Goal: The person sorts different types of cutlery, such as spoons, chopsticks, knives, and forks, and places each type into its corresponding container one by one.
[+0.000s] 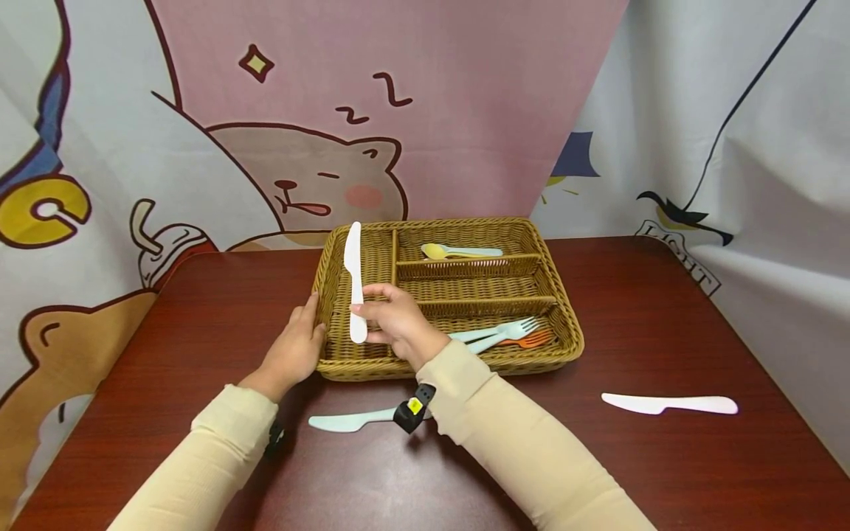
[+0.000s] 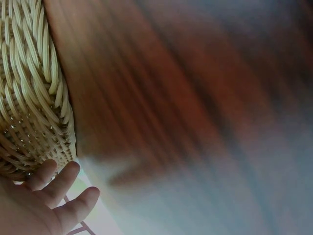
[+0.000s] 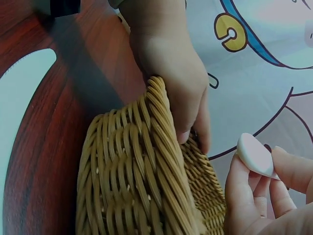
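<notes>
Only the head view shows the white knife (image 1: 355, 269) whole, pinched in the right hand (image 1: 400, 324) over the left compartment (image 1: 373, 269) of the wicker basket (image 1: 491, 364). The left hand (image 1: 294, 345) touches the rim (image 1: 325, 273); the left wrist view reveals extended, spread fingers (image 2: 61, 188).

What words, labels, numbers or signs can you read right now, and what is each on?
"LIGHT": banner printed on the backdrop cloth.
"Z": backdrop cloth, above the sleeping bear.
"Z": a second, larger, same place.
Yellow patch on the right wrist strap: too small to read.
Held white knife, basket: none visible.
</notes>
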Demonstrator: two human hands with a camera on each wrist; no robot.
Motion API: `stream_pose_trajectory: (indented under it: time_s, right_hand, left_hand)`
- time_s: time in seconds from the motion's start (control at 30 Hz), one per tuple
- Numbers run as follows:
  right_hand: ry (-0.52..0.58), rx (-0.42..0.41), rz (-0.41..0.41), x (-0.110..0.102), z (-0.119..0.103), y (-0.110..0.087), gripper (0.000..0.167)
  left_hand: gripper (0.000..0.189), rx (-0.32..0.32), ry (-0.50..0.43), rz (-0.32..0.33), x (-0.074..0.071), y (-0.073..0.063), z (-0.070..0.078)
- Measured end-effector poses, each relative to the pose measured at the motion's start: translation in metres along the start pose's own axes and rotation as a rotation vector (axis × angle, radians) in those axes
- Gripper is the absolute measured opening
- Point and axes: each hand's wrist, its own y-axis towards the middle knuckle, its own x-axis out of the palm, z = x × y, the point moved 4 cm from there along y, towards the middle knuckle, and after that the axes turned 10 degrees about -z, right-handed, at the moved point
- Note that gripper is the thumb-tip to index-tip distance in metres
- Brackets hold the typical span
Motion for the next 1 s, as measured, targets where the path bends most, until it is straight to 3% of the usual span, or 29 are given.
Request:
stream_pose_trajectory:
  time_s: [0.37, 1.0]
  right_hand:
    - [0.052, 0.011, -0.001, 0.013, 0.009, 0.011, 0.037]
    - [0.087, 0.059, 0.068, 0.026, 0.025, 0.027, 0.036]
  left_hand:
    - [0.06, -0.022, -0.005, -0.006, -0.001, -0.001, 0.0]
    - [0.059, -0.005, 0.006, 0.004, 0.0, 0.0, 0.0]
